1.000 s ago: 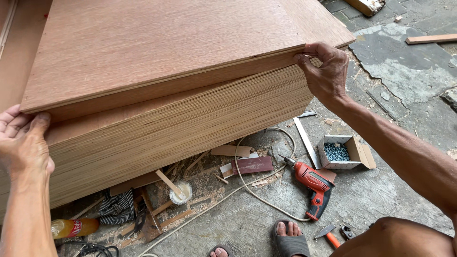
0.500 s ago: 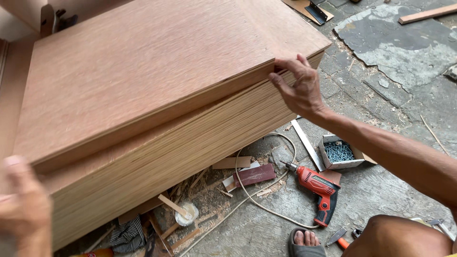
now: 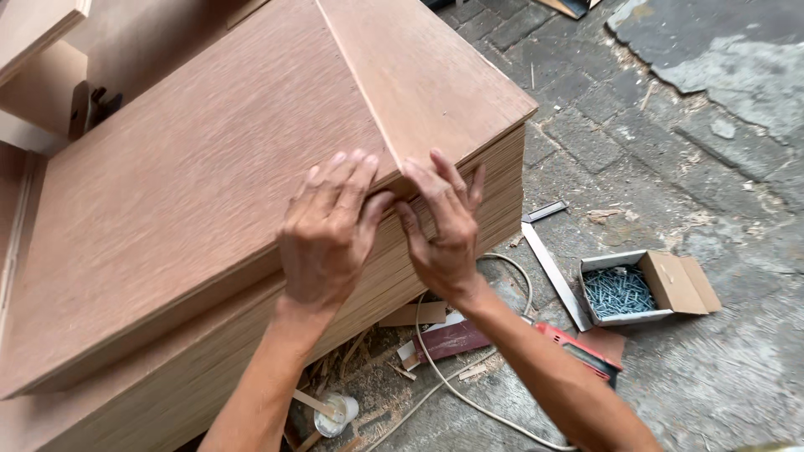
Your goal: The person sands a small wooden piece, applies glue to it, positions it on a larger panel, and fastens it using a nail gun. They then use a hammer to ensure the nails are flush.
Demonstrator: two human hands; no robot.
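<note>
Plywood sheet [image 3: 193,184] long axis lower-left to upper-right | left hand [image 3: 327,230], right hand [image 3: 444,226] pinching near edge

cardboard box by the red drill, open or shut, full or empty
Open: the cardboard box has its flap folded out. Partly full: silvery screws cover its bottom.

Open cardboard box of screws [image 3: 643,289], red drill [image 3: 578,350], white cord [image 3: 469,400].
</note>
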